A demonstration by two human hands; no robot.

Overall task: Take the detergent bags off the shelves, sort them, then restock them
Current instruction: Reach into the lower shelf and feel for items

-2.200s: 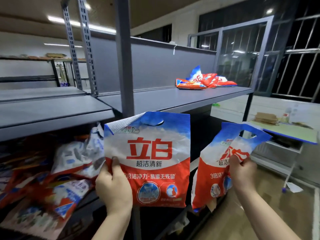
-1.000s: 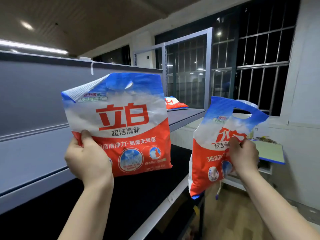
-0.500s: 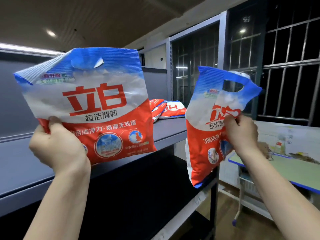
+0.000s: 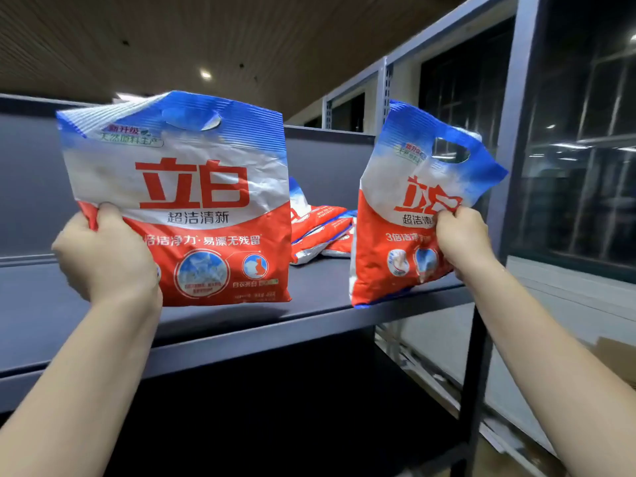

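Observation:
My left hand (image 4: 103,256) grips a red, white and blue detergent bag (image 4: 192,201) by its left edge, upright, over the grey upper shelf (image 4: 51,321). My right hand (image 4: 461,242) pinches a second detergent bag (image 4: 395,218) of the same kind at its right side, upright above the shelf's front right corner. Whether either bag touches the shelf I cannot tell. Between the two bags, a small pile of the same detergent bags (image 4: 316,228) lies flat near the back of the shelf.
A grey back panel (image 4: 27,187) closes the shelf behind. A grey upright post (image 4: 509,166) stands at the right end. A dark lower shelf (image 4: 275,407) lies below. Barred windows (image 4: 585,160) and a wood floor (image 4: 612,356) are on the right.
I have moved right along the rack towards the pile at its end. Both bags now hang lower, just over the upper shelf, and the pile looks much closer.

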